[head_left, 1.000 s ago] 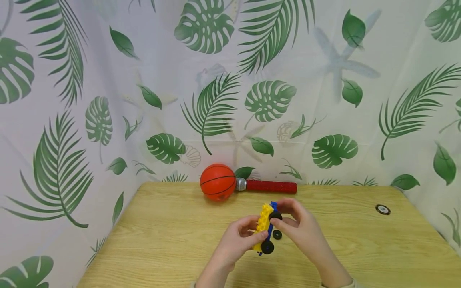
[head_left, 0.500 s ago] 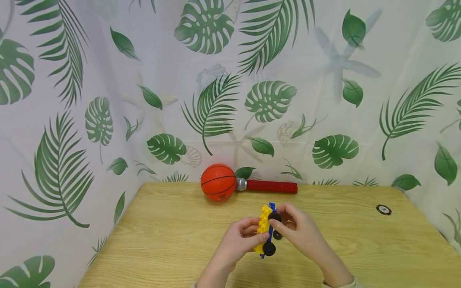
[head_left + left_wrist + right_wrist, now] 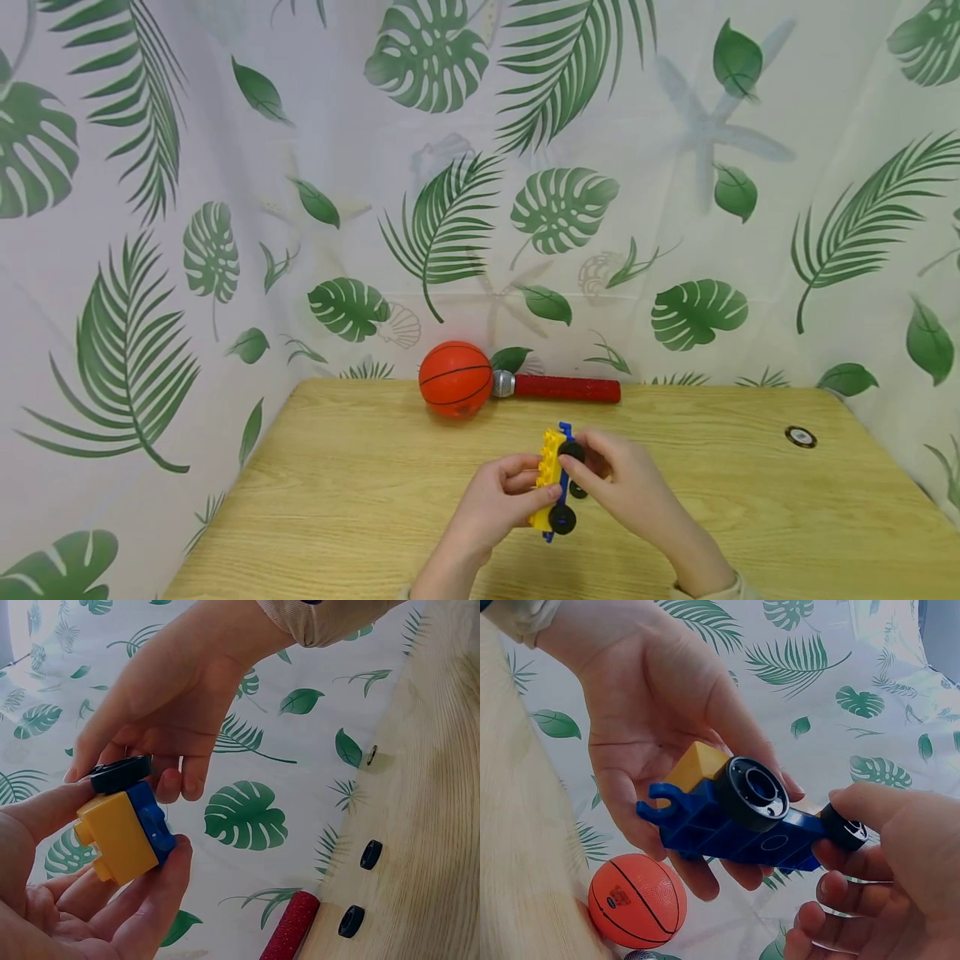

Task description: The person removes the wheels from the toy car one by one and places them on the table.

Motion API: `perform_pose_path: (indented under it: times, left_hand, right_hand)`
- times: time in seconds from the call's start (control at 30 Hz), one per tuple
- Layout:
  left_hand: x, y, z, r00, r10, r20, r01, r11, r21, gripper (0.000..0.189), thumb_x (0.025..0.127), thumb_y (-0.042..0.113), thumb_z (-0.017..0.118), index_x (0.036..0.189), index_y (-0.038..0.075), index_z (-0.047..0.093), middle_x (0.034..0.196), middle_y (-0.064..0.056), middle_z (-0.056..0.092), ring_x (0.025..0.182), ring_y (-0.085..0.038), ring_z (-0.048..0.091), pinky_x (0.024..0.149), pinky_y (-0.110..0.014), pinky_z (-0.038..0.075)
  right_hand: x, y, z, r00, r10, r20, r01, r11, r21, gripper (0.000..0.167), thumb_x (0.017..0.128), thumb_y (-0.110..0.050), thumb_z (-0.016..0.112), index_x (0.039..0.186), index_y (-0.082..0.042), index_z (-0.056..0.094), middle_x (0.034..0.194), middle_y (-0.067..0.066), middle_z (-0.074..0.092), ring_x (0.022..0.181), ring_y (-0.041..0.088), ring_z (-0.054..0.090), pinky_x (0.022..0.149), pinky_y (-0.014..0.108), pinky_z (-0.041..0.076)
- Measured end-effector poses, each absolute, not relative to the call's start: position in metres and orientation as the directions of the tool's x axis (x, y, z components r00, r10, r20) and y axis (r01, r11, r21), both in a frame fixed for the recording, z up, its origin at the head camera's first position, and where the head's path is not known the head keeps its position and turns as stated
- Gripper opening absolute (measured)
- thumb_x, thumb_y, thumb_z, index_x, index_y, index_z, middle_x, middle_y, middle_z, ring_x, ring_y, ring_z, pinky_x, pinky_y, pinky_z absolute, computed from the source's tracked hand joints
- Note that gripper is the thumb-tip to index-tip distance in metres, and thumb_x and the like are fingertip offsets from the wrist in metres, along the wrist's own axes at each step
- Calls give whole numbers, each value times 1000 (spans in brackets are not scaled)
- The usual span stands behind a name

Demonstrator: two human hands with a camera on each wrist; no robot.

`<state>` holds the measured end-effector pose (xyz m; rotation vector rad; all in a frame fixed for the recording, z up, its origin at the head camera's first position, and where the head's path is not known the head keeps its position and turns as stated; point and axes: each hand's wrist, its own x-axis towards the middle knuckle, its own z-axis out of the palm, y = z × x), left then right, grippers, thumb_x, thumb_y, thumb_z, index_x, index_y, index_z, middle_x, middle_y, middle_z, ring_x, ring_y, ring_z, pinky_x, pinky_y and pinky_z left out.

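Observation:
A yellow-and-blue toy block car (image 3: 551, 468) is held up tilted on end over the table. My left hand (image 3: 502, 496) grips it by its yellow studded body, thumb along the side. My right hand (image 3: 626, 475) pinches the black wheel (image 3: 847, 826) at the car's far end between thumb and fingers. Another black wheel (image 3: 562, 519) sits at the near end of the blue underside. A blue hook (image 3: 664, 804) juts from that end in the right wrist view. Two loose black wheels lie on the table in the left wrist view, a nearer wheel (image 3: 351, 921) and a farther wheel (image 3: 370, 855).
At the back of the wooden table (image 3: 337, 492), an orange toy basketball (image 3: 455, 379) touches a red toy microphone (image 3: 566, 388). A small round black-rimmed disc (image 3: 801, 437) lies at the far right. A leaf-print curtain (image 3: 480, 250) rises behind the table.
The car's near end has shifted slightly down and right, and its tilt has changed a little. My right hand keeps its pinch on the far wheel, its fingers drawn slightly closer around it.

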<state>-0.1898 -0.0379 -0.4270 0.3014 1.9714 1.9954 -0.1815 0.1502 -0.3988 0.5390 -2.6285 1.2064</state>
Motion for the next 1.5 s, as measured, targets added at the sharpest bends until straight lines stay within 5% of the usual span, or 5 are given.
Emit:
perform_pose_path:
  times: [0.43,0.8,1.5]
  left_hand:
    - [-191,-39,-428,-932,351,-94,-85,41,996,50,88,20,75,132,0,60,114,-12,73,96,-18,72,68,-26,60]
    - [-188,-35,-428,-944,322,-77,-66,45,997,49,89,16,75,132,-2,60,119,-14,71,105,-21,70,81,-34,61]
    - [-186,-31,-428,-957,284,-67,-45,81,996,46,88,13,76,129,-2,62,116,-15,72,104,-23,71,81,-35,60]
  right_hand:
    - [-185,149,-400,-910,-261,323,-413,633,-654,19,96,-26,66,82,-15,59,68,-6,45,62,5,43,54,21,36]
    - [-184,148,-400,-934,-208,291,-357,591,-723,17,94,-24,68,83,-12,62,67,-4,47,59,6,44,53,21,37]
    - [-182,148,-408,-838,-217,501,-515,620,-592,22,85,-12,77,73,-16,59,62,-12,44,55,-1,41,49,18,41]
